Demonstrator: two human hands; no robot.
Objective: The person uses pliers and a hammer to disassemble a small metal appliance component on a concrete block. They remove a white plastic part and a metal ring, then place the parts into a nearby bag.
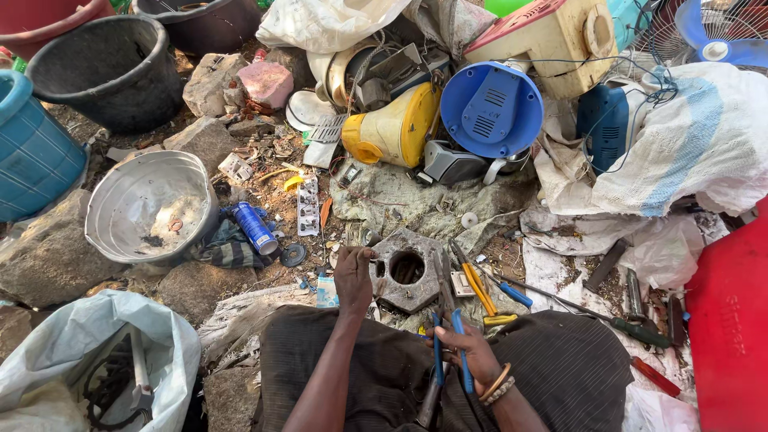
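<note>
My left hand [353, 277] is raised over my lap and pinches a small metal piece [371, 256] at the left edge of a grey octagonal metal block [410, 269] with a round hole. Lower right, over the dark cloth on my lap, my right hand [474, 354] grips blue-handled pliers [450, 352]. Their jaws point down toward me. I cannot tell what the small piece is.
Yellow-handled pliers [480, 290] and a blue-handled screwdriver [513, 294] lie right of the block. A dented metal bowl [152, 210], a blue can [254, 228], a black tub [112, 68] and rocks sit left. Broken appliance housings [490, 108] are piled behind, a red container [732, 320] at right.
</note>
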